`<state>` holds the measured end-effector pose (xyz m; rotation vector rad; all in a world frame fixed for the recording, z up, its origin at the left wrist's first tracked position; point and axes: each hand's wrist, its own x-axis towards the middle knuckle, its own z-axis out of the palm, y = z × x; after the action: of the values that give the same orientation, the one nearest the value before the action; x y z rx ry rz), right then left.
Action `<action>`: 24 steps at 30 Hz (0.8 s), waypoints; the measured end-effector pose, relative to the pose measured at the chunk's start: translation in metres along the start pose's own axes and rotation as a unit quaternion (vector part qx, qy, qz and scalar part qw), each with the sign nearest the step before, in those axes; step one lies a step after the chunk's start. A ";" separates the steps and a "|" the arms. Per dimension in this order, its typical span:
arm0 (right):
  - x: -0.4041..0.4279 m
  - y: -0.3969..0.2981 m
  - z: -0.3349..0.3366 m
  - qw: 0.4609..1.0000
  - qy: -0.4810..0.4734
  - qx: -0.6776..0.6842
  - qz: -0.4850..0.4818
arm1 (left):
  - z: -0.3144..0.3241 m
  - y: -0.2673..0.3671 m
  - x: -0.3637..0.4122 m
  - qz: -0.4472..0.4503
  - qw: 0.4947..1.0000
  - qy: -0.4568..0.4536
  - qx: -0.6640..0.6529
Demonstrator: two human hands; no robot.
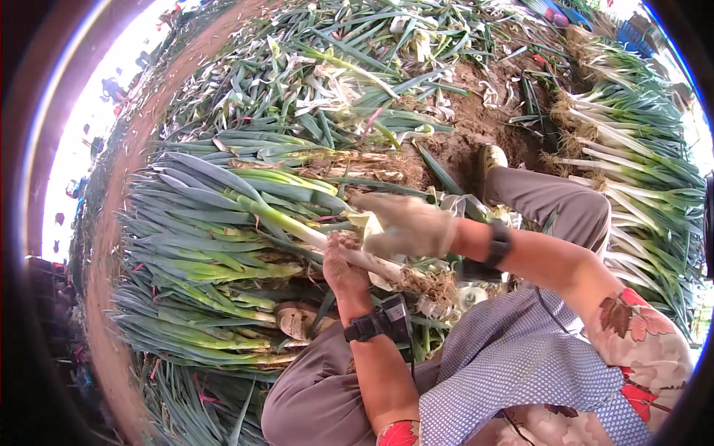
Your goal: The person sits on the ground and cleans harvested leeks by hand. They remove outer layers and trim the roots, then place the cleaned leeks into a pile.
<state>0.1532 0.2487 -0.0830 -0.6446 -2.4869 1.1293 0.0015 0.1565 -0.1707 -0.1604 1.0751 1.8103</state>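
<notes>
My bare left hand [345, 262] is closed around the white shank of a large green onion [301, 230], whose leaves point to the upper left and whose shaggy roots hang at the lower right. Just above the shank, my right hand [410, 226], in a pale work glove, is blurred. A strip of peeled pale leaf [369, 226] stands at its fingers; whether they grip it I cannot tell. Left of my hands lie thick rows of untrimmed green onions [195, 251], some tied with pink string.
A heap of stripped leaves [334, 72] covers the ground ahead. Cleaned green onions [630, 150] lie in a long row on the right, roots inward. Bare brown soil [474, 111] shows between them. My shoes [298, 320] are close to the stalks. A blue crate [635, 39] stands far right.
</notes>
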 end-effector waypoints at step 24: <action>-0.146 0.052 -0.054 0.844 -0.270 -0.200 0.417 | -0.004 0.011 0.028 0.089 0.996 0.022 0.005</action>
<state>0.3155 0.2350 -0.1052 -1.9062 -3.0350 1.1492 -0.0234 0.1711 -0.1816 -0.1008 1.1602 1.9673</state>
